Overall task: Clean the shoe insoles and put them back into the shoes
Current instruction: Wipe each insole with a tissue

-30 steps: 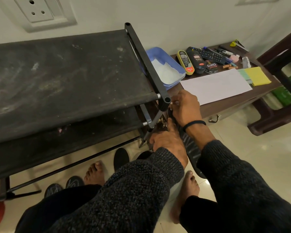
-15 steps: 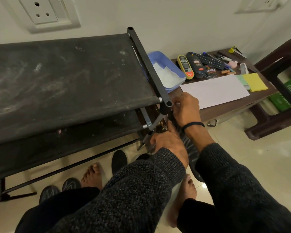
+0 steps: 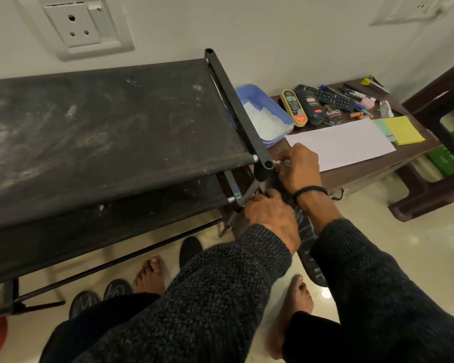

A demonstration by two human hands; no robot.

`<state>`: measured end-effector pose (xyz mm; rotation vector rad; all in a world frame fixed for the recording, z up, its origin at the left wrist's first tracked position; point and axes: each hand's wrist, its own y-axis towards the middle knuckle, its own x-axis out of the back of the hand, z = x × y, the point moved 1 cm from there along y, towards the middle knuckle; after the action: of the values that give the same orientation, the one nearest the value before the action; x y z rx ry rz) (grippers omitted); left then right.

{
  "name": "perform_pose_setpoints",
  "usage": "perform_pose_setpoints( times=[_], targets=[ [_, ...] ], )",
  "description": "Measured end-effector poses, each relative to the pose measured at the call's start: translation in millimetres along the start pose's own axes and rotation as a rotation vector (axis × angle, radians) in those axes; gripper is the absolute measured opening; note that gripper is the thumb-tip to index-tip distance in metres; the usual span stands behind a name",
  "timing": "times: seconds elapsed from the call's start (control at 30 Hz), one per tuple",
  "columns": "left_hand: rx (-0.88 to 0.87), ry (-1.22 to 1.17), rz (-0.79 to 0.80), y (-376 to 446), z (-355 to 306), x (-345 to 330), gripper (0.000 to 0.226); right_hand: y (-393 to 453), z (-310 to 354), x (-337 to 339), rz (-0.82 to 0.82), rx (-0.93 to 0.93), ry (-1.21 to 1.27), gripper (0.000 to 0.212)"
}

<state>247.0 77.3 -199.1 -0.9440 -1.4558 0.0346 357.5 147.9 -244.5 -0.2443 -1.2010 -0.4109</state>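
A long black insole with pale markings hangs slanted beside the shoe rack's right end, its lower tip near my right foot. My left hand grips its upper part by the rack's corner. My right hand is just above, pinching a small white wad of tissue against the insole's top end, which is mostly hidden behind both hands. On the floor under the rack lie three dark rounded pieces; I cannot tell whether they are shoes or insoles.
The black fabric shoe rack fills the left. A low brown table holds a blue tray of tissues, shoe polish bottles, a remote, pens, white paper and a yellow cloth. A dark plastic stool stands right.
Both hands stay on the insole by the rack's corner. The right hand has shifted slightly along the insole's top, and a bit of white tissue now shows at its fingertips.
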Motion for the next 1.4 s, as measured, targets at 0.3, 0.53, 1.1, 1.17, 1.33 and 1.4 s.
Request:
perform_pose_setpoints(
  times=[0.3,0.53,1.1,1.17,1.33,1.4],
  targets=[
    [-0.029,-0.022,-0.087,-5,10,3,0.045,-5,1,7,0.048,0.127,0.016,0.019],
    [-0.029,-0.037,-0.155,-10,9,13,0.042,-8,-17,5,0.105,0.161,-0.05,0.021],
    [-0.039,0.032,-0.127,-13,11,10,0.039,-1,-42,28,0.175,0.298,-0.164,0.023],
    [-0.039,0.035,-0.121,-12,10,9,0.041,7,-35,25,0.159,0.276,-0.148,0.024],
    [-0.037,0.01,-0.137,-14,7,12,0.038,8,-35,24,0.132,0.203,-0.1,0.024],
    [-0.04,0.004,-0.139,-15,4,13,0.039,-2,-40,28,0.145,0.206,-0.113,0.023]
  ],
)
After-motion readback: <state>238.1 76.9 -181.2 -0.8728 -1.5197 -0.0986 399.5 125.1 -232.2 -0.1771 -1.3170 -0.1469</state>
